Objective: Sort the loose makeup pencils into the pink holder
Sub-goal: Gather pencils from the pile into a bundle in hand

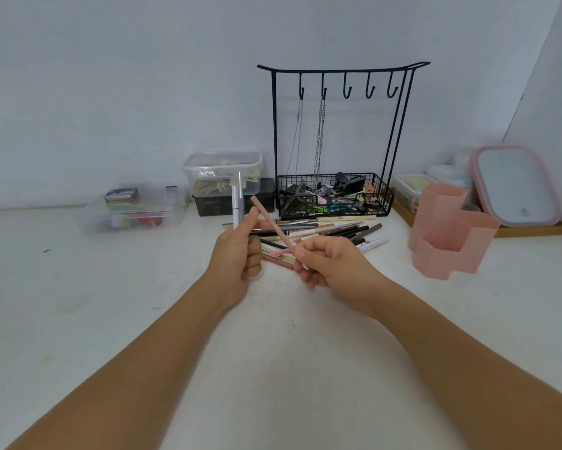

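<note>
Holding a silver pencil (238, 198) upright in my left hand (237, 254), a pink pencil (273, 227) slanted in my right hand (330, 263); pink holder (451, 228) stood rightward, nearer that hand.

Bare white table (110, 319) lies open between the pencil pile (325, 230) and pink holder (451, 228).
</note>
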The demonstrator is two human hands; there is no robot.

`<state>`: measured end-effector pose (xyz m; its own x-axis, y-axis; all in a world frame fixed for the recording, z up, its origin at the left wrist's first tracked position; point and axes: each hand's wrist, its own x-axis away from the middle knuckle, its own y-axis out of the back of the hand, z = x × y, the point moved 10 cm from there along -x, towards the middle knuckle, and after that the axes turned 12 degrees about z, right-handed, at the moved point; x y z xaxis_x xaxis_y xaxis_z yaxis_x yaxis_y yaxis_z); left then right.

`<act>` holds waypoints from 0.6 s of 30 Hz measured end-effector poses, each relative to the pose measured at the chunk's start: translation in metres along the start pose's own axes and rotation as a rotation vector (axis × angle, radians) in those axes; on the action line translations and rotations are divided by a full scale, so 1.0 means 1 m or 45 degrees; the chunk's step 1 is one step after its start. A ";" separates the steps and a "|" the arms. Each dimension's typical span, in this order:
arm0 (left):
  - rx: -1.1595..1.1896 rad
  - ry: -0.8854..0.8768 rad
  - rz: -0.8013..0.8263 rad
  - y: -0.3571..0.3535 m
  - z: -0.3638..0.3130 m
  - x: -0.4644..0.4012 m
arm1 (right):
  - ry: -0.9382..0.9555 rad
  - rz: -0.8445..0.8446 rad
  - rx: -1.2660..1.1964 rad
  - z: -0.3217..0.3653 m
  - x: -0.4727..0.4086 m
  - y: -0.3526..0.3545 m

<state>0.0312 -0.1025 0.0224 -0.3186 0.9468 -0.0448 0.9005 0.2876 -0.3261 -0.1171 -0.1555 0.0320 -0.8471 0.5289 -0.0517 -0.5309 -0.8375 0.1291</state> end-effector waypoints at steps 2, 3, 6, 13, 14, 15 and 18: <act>0.023 -0.035 0.049 -0.005 -0.002 0.000 | 0.012 0.019 -0.069 -0.001 0.000 0.000; 0.024 -0.050 0.073 -0.008 -0.003 0.000 | 0.011 0.030 -0.089 -0.002 0.001 0.000; 0.028 -0.066 0.094 -0.010 -0.004 0.001 | 0.015 0.005 -0.110 -0.001 0.001 0.003; -0.104 0.019 0.063 -0.004 -0.001 0.000 | 0.040 -0.295 -0.414 -0.003 0.010 0.036; -0.137 0.046 0.081 -0.006 0.001 0.000 | 0.055 -0.316 -0.475 -0.003 0.010 0.039; -0.169 0.071 0.110 -0.010 0.004 0.001 | 0.074 -0.322 -0.511 -0.002 0.010 0.040; -0.196 0.126 0.238 -0.024 0.013 0.002 | 0.111 -0.293 -0.535 0.002 0.008 0.036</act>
<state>0.0050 -0.1093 0.0182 -0.1187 0.9929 0.0047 0.9779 0.1177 -0.1726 -0.1435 -0.1813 0.0378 -0.6960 0.7084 -0.1172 -0.6535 -0.6926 -0.3054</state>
